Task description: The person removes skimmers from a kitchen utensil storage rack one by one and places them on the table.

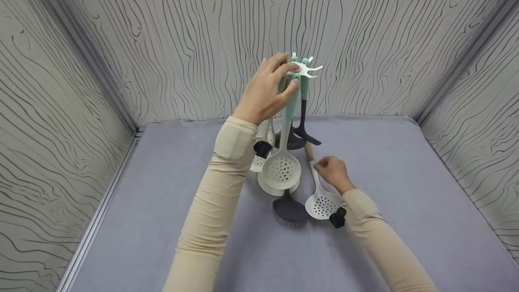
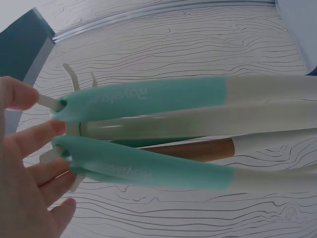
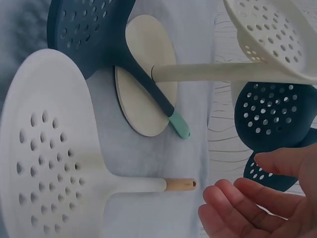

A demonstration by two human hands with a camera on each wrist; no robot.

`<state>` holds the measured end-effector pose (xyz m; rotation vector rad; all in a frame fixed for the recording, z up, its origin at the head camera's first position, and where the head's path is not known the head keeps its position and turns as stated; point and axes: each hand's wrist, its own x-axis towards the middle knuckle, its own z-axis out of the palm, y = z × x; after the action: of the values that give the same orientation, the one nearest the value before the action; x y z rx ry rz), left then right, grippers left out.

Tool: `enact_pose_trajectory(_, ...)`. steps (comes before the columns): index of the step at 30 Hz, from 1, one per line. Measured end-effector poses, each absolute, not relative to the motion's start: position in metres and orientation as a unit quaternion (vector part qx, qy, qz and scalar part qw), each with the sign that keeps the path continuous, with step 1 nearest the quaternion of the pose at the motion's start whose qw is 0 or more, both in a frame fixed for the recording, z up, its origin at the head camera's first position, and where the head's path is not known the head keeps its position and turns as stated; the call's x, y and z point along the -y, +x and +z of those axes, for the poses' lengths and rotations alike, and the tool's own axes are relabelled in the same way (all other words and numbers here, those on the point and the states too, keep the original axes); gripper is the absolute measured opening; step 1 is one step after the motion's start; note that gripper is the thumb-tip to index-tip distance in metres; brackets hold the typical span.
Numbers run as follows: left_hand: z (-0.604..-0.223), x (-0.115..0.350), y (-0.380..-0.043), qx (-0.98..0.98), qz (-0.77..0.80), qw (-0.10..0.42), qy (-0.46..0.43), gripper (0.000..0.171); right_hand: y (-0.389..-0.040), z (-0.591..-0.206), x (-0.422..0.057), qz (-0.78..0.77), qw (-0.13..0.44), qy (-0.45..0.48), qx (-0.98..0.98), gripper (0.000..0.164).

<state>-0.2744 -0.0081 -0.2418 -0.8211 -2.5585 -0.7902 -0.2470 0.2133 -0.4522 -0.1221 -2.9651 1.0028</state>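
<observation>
My left hand [image 1: 265, 89] grips the top of a white utensil stand [image 1: 304, 69], thumb and index finger about one of its hooks. From the stand hang several utensils with mint handles, including a cream skimmer [image 1: 282, 170] in front and a dark utensil [image 1: 307, 136] behind. On the cloth to its right lies a white skimmer [image 1: 324, 205] with a wooden handle [image 3: 181, 184]. My right hand [image 1: 334, 172] is beside that handle; in the right wrist view its fingers are loosely bent, apart from the thumb, with nothing between them.
A dark slotted skimmer [image 1: 290, 209] with a mint handle lies across the stand's round cream base [image 3: 146, 39]. Grey cloth [image 1: 182, 194] covers the table. A wood-patterned wall [image 1: 182, 52] rises behind, with similar panels on both sides.
</observation>
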Motion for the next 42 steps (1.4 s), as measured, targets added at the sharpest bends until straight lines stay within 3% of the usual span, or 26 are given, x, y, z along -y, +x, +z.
enact_pose_trajectory(14,-0.243,0.014,-0.274,0.904,-0.264,0.158,-0.295,0.042,-0.237,-0.444,-0.199,0.335,0.054,-0.010,0.941,0.025)
enact_pose_trajectory(25,-0.240,0.011,-0.275,0.909,-0.247,0.188,-0.279,0.035,-0.235,-0.438,-0.185,0.350,0.086,0.021,0.932,0.017)
enact_pose_trajectory(42,-0.241,0.005,-0.274,0.907,-0.245,0.224,-0.260,0.031,-0.230,-0.426,-0.170,0.374,0.107,0.026,0.921,0.022)
